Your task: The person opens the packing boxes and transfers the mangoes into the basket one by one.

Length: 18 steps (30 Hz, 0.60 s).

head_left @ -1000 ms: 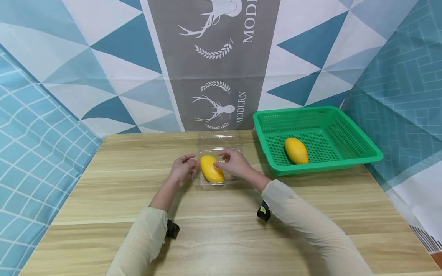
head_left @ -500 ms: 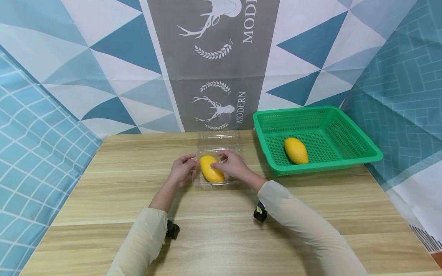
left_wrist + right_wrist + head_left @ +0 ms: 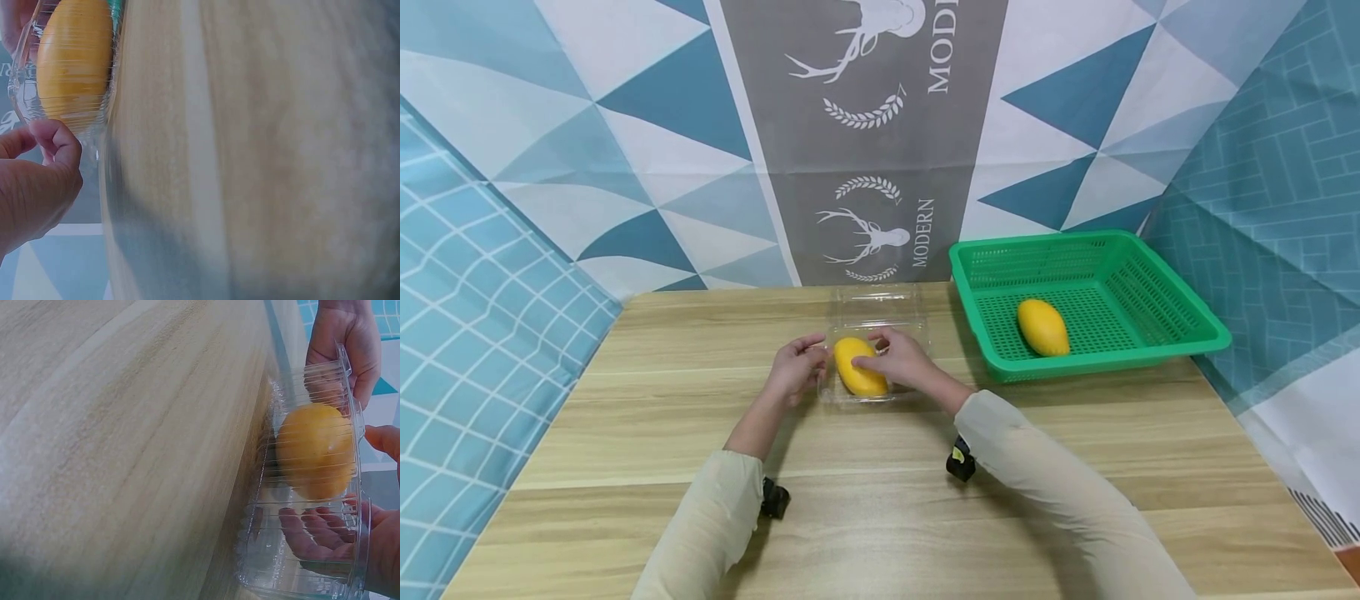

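One yellow mango point(image 3: 859, 382) lies inside the clear container point(image 3: 265, 572), whose left edge the left hand point(image 3: 797, 365) pinches while the right hand point(image 3: 906, 358) reaches loosely inside at right; uneven pull could tip the container.

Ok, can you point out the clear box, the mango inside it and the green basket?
Clear box point(image 3: 265, 545): right wrist view, on its transparent side wall.
Mango point(image 3: 857, 380): head view, on the middle of its exposed skin.
Green basket point(image 3: 1096, 317): head view, on its bare mesh floor.
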{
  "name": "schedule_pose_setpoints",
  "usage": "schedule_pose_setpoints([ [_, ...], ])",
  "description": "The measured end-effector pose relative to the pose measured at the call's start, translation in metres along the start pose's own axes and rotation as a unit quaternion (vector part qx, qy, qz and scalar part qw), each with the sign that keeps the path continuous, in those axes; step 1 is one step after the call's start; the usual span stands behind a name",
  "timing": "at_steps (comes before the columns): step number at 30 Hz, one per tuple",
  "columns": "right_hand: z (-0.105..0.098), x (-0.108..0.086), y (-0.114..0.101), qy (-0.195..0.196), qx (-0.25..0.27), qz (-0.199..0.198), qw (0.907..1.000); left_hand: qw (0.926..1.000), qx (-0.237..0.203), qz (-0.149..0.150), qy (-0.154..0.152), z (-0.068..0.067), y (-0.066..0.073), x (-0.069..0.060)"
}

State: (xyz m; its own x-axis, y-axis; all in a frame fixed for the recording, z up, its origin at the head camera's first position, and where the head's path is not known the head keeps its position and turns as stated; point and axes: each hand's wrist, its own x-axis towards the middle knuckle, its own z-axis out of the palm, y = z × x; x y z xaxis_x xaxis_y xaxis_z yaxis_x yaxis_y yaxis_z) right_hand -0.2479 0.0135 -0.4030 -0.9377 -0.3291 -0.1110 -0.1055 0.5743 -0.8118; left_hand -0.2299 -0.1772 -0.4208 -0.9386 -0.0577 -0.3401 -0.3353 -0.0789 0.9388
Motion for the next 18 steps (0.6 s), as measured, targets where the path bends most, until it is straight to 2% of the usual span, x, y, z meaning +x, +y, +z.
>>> schedule_pose_setpoints([
  [6,0.0023,0.0017,0.0001,-0.008,-0.004,0.009,0.9999,1.0000,0.000,-0.003,-0.003,-0.0011,-0.0002,0.0013],
  [18,0.0063,0.0030,-0.0007,-0.014,-0.006,0.001,0.9999,1.0000,-0.001,0.000,0.001,0.0002,-0.0006,0.0012],
])
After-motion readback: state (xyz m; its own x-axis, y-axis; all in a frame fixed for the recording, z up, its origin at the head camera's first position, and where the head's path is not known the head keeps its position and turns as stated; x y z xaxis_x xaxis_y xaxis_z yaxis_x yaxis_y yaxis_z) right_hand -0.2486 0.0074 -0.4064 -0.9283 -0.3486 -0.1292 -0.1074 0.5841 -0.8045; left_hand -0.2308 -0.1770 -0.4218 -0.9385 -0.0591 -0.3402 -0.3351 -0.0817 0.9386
